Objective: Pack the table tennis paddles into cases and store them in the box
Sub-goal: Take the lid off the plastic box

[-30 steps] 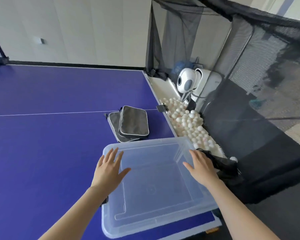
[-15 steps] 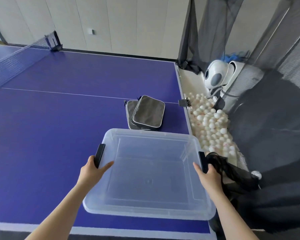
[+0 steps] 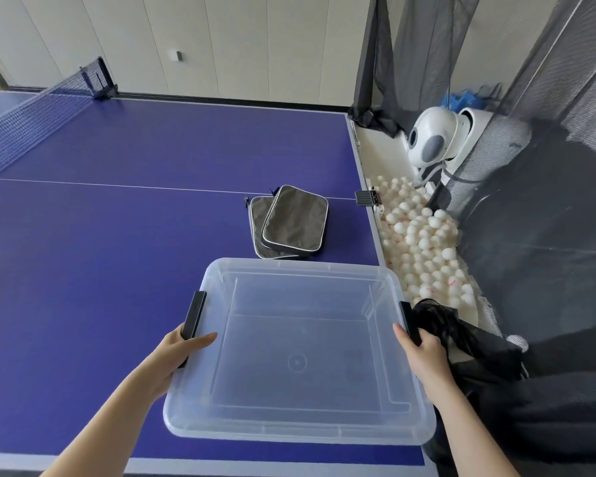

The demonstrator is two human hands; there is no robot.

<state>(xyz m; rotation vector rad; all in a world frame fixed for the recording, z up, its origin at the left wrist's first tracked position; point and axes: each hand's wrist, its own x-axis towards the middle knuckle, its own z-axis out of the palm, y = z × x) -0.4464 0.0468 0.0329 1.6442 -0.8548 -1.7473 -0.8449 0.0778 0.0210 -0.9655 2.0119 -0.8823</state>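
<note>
Gripping clear plastic box (image 3: 300, 352) rim, both hands clamped | two grey fabric cases (image 3: 289, 223) stacked beyond

The single head-worn wide-angle view looks forward and steeply down from close above the near corner of the blue counter (image 3: 117, 270), facing across it toward the far wall (image 3: 221, 39).

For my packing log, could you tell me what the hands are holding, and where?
Both hold the clear plastic box: left hand and right hand each grip a side rim at its black latch.
</note>
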